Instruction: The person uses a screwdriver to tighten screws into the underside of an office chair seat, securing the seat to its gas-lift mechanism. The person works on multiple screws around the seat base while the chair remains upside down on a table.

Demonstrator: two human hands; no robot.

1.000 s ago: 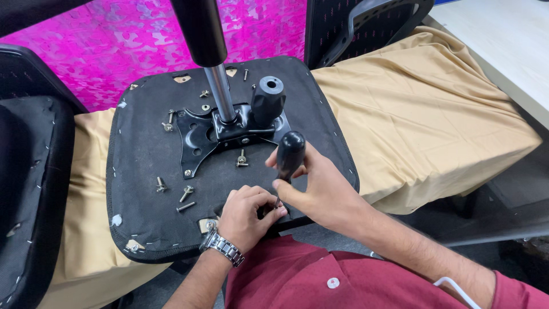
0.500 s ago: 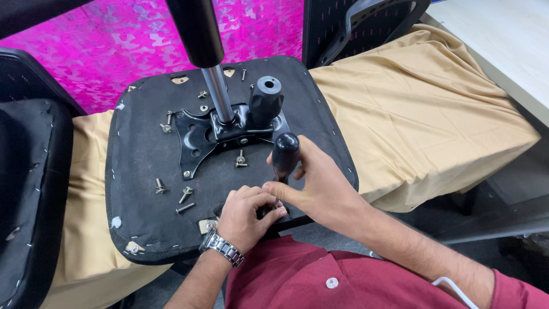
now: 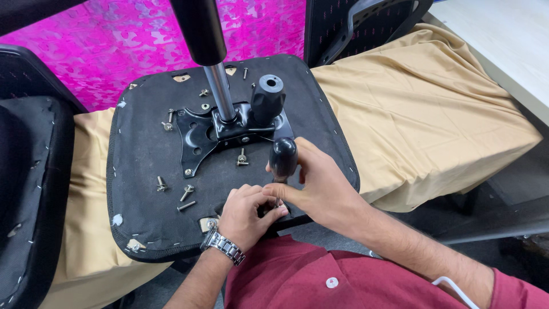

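Gripping a black-handled screwdriver [image 3: 282,159] upright, the right hand [image 3: 320,186] is closed round its shaft at the near edge of the upturned chair seat [image 3: 143,154], while the left hand [image 3: 247,214] is pinched shut at the tip, on something hidden. The metal mounting plate [image 3: 197,133] is seated around the gas-lift column [image 3: 220,91], yet several loose screws [image 3: 186,193] are left lying on the seat, so the fastening is judged only partly done.
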